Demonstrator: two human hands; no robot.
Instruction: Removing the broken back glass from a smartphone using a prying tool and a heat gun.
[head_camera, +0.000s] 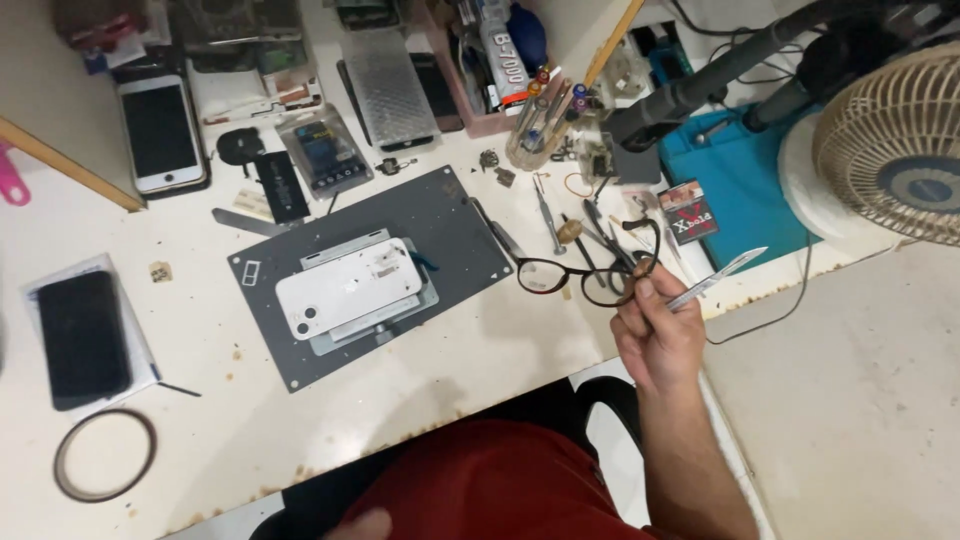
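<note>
The right hand (655, 335) grips tweezers (715, 280) and glasses (585, 275) above the bench (450, 340); left hand (360, 525) barely visible, its grip unclear.

Taking the grey work mat (440, 215) as the landmark: up and to its left lies a white-framed phone (160, 133) with its dark screen facing up, and close above the mat's upper edge sits a clear plastic packet (322, 150) holding a dark blue-labelled part. Far left of the mat, a black phone (82, 338) lies screen-up on a clear sleeve. To the mat's right, past the tools, lies a small red-and-black box (688, 212), and above the mat's right end a white labelled tube (503, 52) stands in a pink bin.
</note>
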